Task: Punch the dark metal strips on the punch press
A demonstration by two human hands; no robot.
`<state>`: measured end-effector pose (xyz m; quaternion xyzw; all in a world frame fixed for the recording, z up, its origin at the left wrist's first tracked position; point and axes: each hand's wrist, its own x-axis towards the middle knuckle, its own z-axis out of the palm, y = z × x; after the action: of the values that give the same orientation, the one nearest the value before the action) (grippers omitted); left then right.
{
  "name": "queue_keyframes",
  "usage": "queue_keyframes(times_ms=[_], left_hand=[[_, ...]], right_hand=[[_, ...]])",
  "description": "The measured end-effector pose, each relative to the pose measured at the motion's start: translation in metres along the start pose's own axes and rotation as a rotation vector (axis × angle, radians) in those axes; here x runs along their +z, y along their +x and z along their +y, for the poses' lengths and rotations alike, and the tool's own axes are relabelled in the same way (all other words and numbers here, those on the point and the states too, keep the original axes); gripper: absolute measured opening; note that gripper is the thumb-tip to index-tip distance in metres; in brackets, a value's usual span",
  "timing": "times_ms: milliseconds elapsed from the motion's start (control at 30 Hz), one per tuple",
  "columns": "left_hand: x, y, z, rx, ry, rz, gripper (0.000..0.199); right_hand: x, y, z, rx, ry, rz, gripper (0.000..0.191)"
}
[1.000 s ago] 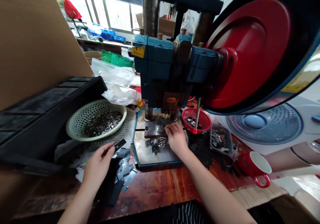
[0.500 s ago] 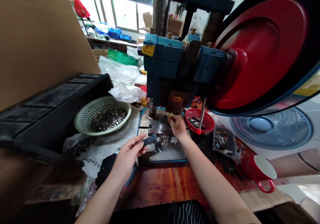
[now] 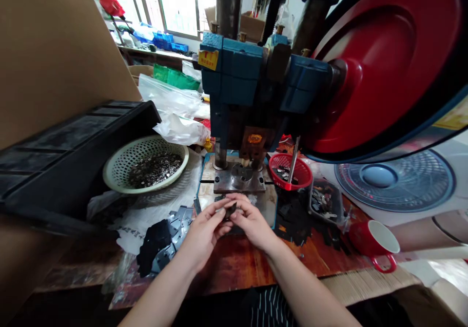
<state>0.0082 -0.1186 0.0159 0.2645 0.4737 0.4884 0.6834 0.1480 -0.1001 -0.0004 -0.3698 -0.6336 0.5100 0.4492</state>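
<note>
Just in front of the press bed, my left hand (image 3: 208,224) and my right hand (image 3: 252,220) meet. Both are closed, fingertips pinching a small dark flat piece (image 3: 231,211); the fingers cover most of it. Behind them is the blue bench press (image 3: 239,73), its round steel die (image 3: 242,172) sitting on a metal block, with a brass-coloured punch tip (image 3: 244,162) just above. To the left of my left hand lie grey flat metal parts (image 3: 181,222) with a black cloth (image 3: 155,244) beside them.
A pale green basket (image 3: 109,171) of small metal bits stands left, by a black crate (image 3: 73,146). To the right are a red basket (image 3: 289,187), a clear tub (image 3: 325,200) of parts, a red mug (image 3: 369,239) and the big red flywheel (image 3: 387,64).
My right hand has come back from the die toward me and joined my left hand. My left hand has moved right, and both now hold the dark piece. The view has shifted slightly.
</note>
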Motion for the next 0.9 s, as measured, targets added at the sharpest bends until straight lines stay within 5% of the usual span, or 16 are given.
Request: queue_keyframes(times_ms=[100, 233, 400, 567, 767, 900], left_hand=[[-0.004, 0.007, -0.011, 0.008, 0.082, 0.032, 0.036], [-0.017, 0.018, -0.011, 0.226, 0.224, 0.146, 0.038], [-0.017, 0.024, 0.008, 0.394, 0.562, -0.035, 0.043], [-0.003, 0.040, 0.020, 0.486, 0.818, -0.029, 0.028], [0.019, 0.084, 0.033, 0.657, 0.968, 0.074, 0.024], [0.024, 0.114, 0.035, 0.726, 1.023, 0.136, 0.020]], right_hand=[[0.002, 0.002, 0.001, 0.046, -0.006, 0.065, 0.016], [-0.001, 0.004, 0.003, 0.074, -0.207, 0.104, 0.011], [-0.006, 0.005, 0.006, 0.176, -0.269, 0.011, 0.011], [-0.019, 0.016, 0.007, 0.069, -0.367, 0.197, 0.016], [-0.046, 0.061, 0.009, -0.129, -0.641, 0.401, 0.015], [-0.055, 0.088, 0.023, -0.091, -0.693, 0.460, 0.013]])
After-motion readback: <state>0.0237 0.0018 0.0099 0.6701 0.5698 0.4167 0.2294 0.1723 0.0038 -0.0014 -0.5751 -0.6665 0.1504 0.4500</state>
